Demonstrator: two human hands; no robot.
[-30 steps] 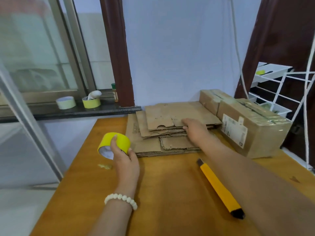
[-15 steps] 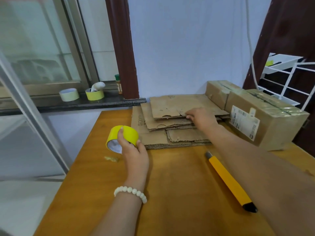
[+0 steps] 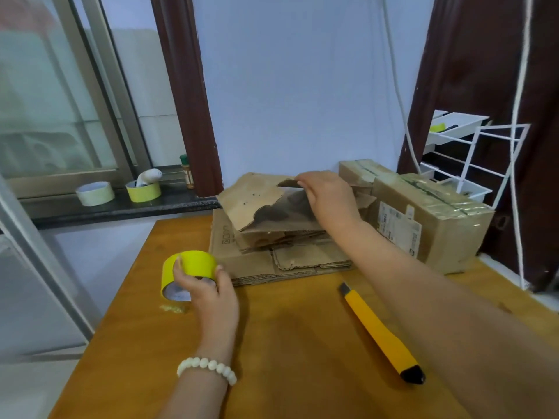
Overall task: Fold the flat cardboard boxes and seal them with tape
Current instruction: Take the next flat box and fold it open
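step: we lift the top flat box off the stack, right hand pinching its edge | left hand fingers curled round the tape roll | next: we judge it needs pulling clear and opening

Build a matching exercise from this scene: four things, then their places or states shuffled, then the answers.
1. tape roll
2. top cardboard sheet
3. box cutter
4. sealed box

A. lying loose on the table
B. tilted up, pinched by the right hand
C. gripped by the left hand
D. standing right of the cardboard stack

Pairs: 1-C, 2-B, 3-A, 4-D.
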